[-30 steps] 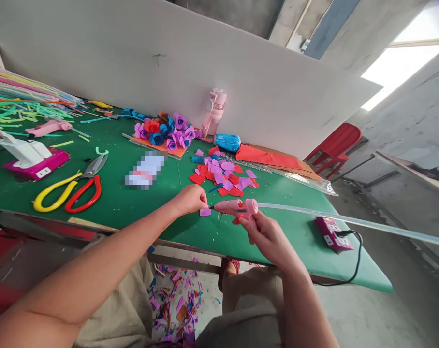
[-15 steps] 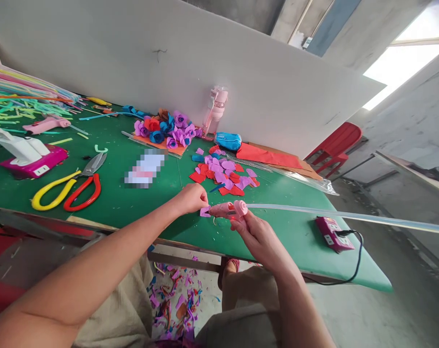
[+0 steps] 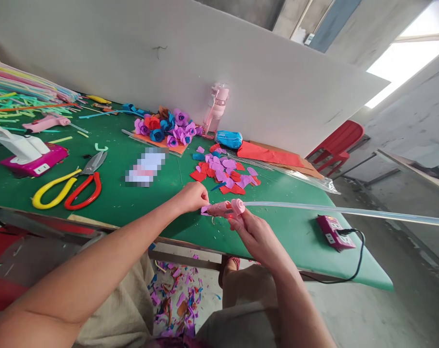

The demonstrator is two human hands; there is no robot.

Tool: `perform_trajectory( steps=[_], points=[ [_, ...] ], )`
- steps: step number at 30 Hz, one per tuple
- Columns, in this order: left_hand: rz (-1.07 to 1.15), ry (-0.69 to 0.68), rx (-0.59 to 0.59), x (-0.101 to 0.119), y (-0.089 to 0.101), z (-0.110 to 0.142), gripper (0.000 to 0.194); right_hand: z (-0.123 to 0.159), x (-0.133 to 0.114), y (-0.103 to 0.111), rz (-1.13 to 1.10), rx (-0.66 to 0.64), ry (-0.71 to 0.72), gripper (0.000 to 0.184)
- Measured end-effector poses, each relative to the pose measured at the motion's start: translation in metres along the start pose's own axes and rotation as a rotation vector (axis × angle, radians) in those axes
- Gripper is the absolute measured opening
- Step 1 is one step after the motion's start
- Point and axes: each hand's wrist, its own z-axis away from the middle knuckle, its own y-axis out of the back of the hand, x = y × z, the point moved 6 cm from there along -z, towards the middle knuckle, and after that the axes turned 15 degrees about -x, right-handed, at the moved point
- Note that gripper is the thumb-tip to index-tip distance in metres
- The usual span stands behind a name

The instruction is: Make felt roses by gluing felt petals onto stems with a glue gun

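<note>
My right hand (image 3: 254, 234) is wrapped round the handle of a pink glue gun (image 3: 225, 209), which points left. A long clear glue stick (image 3: 295, 207) trails from the gun's back end out to the right. My left hand (image 3: 194, 195) is closed on a small purple petal (image 3: 205, 210), and the gun's nozzle reaches this petal. Whether the tip touches it I cannot make out. Just behind my hands lies a loose pile of purple, red and blue petals (image 3: 223, 169).
Finished paper-like flowers (image 3: 172, 126) sit behind, near a pink bottle (image 3: 215, 111) and a blue pouch (image 3: 229, 139). Scissors (image 3: 80, 181), a second glue gun (image 3: 47, 123) and a power strip (image 3: 34, 159) lie left. Another power strip (image 3: 333, 233) with a cord stands right.
The glue gun has shifted slightly left over the purple petal, my right hand moving with it. My left hand keeps its hold in nearly the same place.
</note>
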Motion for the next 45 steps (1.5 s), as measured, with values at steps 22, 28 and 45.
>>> perform_trajectory(
  steps=[22, 28, 45],
  points=[
    [0.004, -0.013, -0.010, 0.0010, -0.0003, 0.0009, 0.015, -0.0040, 0.0051, -0.0053, 0.022, -0.026, -0.036, 0.036],
    [0.005, -0.010, -0.001, 0.0009, 0.0008, 0.0010, 0.014, -0.0031, 0.0024, -0.0021, 0.029, 0.010, -0.016, 0.035],
    [0.004, -0.006, -0.002, 0.0014, 0.0011, 0.0018, 0.014, 0.0003, 0.0055, 0.0021, 0.030, 0.028, -0.043, 0.033]
  ],
)
